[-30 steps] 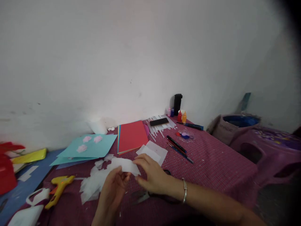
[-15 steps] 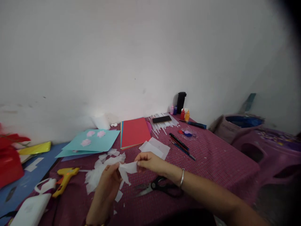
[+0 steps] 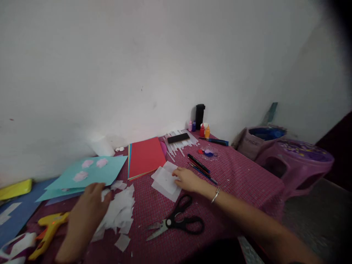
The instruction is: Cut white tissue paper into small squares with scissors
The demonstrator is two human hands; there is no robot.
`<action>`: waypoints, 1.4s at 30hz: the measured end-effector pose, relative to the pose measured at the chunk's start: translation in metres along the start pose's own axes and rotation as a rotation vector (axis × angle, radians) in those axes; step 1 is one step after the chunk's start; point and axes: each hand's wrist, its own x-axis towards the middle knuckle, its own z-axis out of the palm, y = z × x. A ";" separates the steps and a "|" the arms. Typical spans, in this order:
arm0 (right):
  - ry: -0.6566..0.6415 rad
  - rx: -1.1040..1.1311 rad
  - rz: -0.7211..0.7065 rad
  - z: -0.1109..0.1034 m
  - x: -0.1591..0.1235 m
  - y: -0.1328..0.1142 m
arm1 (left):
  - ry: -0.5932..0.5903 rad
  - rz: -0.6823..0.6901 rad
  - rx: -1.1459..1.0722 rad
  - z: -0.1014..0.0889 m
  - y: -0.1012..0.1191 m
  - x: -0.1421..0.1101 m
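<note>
My left hand (image 3: 89,205), a little smeared by motion, is over the left side of a pile of white paper pieces (image 3: 119,205). Its thumb and fingers are curled around a small white paper piece (image 3: 105,194). Further right, my right hand (image 3: 188,179) reaches onto some white paper sheets (image 3: 165,180), fingers slightly bent and apart at their right edge. Black-handled scissors (image 3: 169,222) lie with parted blades between me and these sheets. A yellow glue gun (image 3: 51,229) rests left of my left hand.
Turquoise sheets (image 3: 114,168) with pink paper flowers lie at back left, beside red card (image 3: 145,156). Behind are a phone (image 3: 178,138) on white strips, pens (image 3: 198,163) and paint bottles (image 3: 207,131). A purple stool (image 3: 291,165) stands right of the table.
My hands have parted from the paper strip they held together. The left went left over the pile, the right onto the white sheets. The view has turned slightly right.
</note>
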 end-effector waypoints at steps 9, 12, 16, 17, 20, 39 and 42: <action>-0.004 -0.069 -0.072 0.027 -0.012 -0.009 | -0.452 0.785 0.544 0.120 0.079 0.026; 0.021 -0.076 -0.060 0.029 -0.010 -0.004 | -0.504 0.851 0.551 0.133 0.078 0.044; 0.036 -0.032 -0.024 0.031 -0.007 0.002 | -0.554 0.856 0.532 0.142 0.071 0.059; 0.040 -0.020 -0.019 0.031 -0.007 0.002 | -0.558 0.843 0.525 0.144 0.070 0.061; 0.060 -0.012 -0.010 0.030 -0.009 -0.002 | -0.549 0.786 0.507 0.146 0.069 0.069; -0.103 -0.135 -0.322 0.025 -0.021 -0.008 | -0.433 0.304 0.418 0.110 0.052 -0.064; -0.111 0.007 -0.271 0.028 -0.013 -0.004 | -0.394 0.207 0.241 0.108 0.034 -0.059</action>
